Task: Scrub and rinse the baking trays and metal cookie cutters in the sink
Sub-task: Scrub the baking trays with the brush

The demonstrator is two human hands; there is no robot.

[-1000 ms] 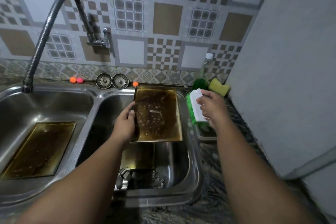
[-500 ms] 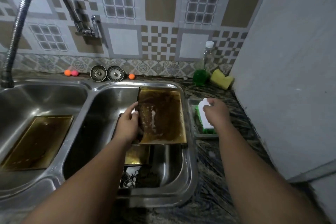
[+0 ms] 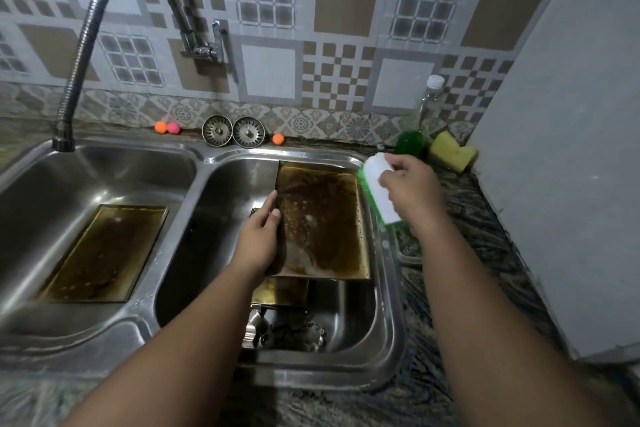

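Observation:
My left hand [image 3: 258,239] grips the left edge of a stained, soapy baking tray [image 3: 323,225] held over the right sink basin [image 3: 349,326]. My right hand [image 3: 410,191] holds a white scrub brush with green bristles [image 3: 377,189] above the tray's right edge. Beneath the held tray another tray [image 3: 280,291] leans in the basin. Metal cookie cutters [image 3: 291,334] lie at the basin's bottom. A third dirty tray [image 3: 104,253] lies flat in the left basin [image 3: 41,204].
A flexible tap [image 3: 86,35] arches over the left basin. Two sink strainers [image 3: 232,131] and small coloured balls [image 3: 166,127] sit on the back ledge. A bottle of green soap [image 3: 417,128] and a yellow sponge [image 3: 452,151] stand at the back right, near a white wall.
My right hand has lifted the brush out of the small dish on the counter and brought it left to the tray's edge. My left hand keeps hold of the tray.

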